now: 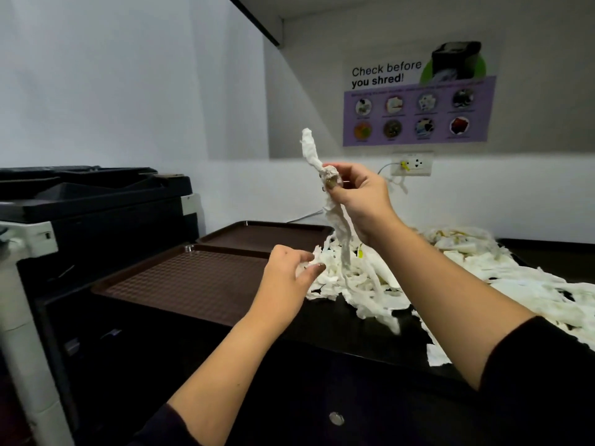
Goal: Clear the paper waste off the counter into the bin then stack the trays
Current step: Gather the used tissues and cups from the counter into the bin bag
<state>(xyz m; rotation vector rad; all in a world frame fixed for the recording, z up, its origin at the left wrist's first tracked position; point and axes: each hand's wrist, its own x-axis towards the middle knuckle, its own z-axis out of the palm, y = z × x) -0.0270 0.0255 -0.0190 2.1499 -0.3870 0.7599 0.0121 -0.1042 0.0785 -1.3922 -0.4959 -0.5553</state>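
Paper waste [370, 278], white, torn into long strips and crumpled wads, is heaped on the dark tabletop [322, 320] and spread from just right of the trays toward the right edge of view, with loose scraps lying at the front edge. One twisted strip [314, 156] is held up by the right hand [357, 191], pinched between thumb and fingers [331, 183], its upper end standing free above the hand and its lower end hanging down into the heap. The left hand [286, 275] is set at the left margin of the heap, its fingers curled onto a few strips there. Two brown trays [180, 278] lie side by side, unstacked, between the heap and a dark printer [96, 201]; the far tray [264, 235] is touched by the paper at its right end. No bin is in view. Risks noted: the hanging strip may tear or drag tangled pieces off the heap when lifted; light scraps near the front edge may be swept to the floor by a sleeve or forearm; pieces may be dropped on the way, since the bin's position cannot be told; paper lying against the far tray may be trapped between the trays if stacking is begun before the tabletop is cleared. A wall socket [412, 164] and a shredder poster [418, 101] are recorded behind.
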